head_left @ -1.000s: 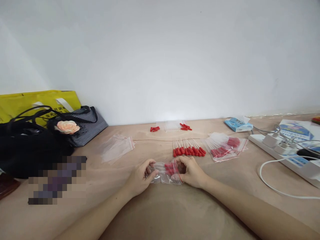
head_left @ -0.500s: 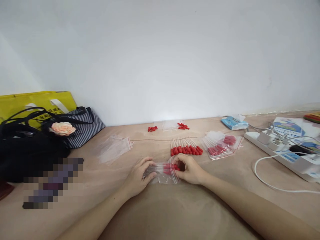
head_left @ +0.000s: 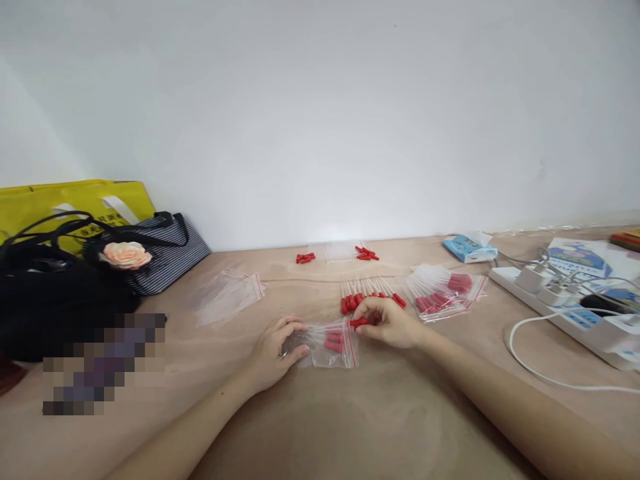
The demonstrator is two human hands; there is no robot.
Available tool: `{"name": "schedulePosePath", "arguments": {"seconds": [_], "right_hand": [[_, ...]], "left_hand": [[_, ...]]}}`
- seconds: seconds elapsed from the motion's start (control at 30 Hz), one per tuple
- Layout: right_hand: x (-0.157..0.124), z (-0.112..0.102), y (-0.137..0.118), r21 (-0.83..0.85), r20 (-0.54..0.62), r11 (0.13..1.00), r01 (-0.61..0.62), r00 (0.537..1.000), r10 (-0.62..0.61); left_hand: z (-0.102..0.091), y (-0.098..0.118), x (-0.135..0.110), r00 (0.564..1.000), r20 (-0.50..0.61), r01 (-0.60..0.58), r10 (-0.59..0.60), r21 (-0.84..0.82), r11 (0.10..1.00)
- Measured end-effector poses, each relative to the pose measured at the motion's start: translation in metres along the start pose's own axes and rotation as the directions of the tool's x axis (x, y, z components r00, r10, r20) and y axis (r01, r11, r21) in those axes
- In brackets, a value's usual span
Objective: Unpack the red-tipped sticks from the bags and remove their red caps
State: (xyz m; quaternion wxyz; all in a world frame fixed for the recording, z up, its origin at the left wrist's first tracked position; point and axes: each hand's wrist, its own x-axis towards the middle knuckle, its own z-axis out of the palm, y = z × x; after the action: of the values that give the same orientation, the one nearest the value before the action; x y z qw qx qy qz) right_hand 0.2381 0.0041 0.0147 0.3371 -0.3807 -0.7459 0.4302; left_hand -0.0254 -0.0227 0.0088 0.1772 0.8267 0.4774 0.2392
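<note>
A clear zip bag lies on the table with several red-bulbed droppers inside, their thin stems pointing left. My left hand is closed on the left end of this bag. At the bag's right, open-end side, my right hand pinches the red bulb of a dropper; its stem cannot be made out clearly. Just behind that hand lies a row of droppers, bulbs toward me, partly hidden by my fingers. Filled zip bags with red bulbs lie to the right.
Flat zip bags lie at left. Small red bulbs and another red group sit near the wall. A tissue pack and a power strip with cables stand right. Handbags and a pixelated object are left.
My right hand has let go of the bag's edge, moved slightly up and right, and now pinches a dropper's red bulb. My left hand stays on the bag.
</note>
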Motion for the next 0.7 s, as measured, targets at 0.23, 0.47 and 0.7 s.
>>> {"name": "schedulePosePath", "arguments": {"seconds": [0.23, 0.47, 0.7], "right_hand": [[0.002, -0.072, 0.0, 0.205, -0.242, 0.979, 0.013, 0.97, 0.038], [0.012, -0.062, 0.023, -0.235, -0.639, 0.954, 0.187, 0.71, -0.297], [0.01, -0.032, 0.042, -0.849, -0.119, 0.458, 0.265, 0.748, -0.654]], "left_hand": [[-0.002, 0.002, 0.001, 0.999, 0.006, 0.035, -0.035, 0.006, 0.999], [-0.003, 0.003, 0.003, 0.999, 0.009, 0.041, -0.041, 0.006, 0.999], [-0.003, 0.005, 0.004, 0.999, 0.011, 0.043, -0.043, 0.003, 0.999]]}}
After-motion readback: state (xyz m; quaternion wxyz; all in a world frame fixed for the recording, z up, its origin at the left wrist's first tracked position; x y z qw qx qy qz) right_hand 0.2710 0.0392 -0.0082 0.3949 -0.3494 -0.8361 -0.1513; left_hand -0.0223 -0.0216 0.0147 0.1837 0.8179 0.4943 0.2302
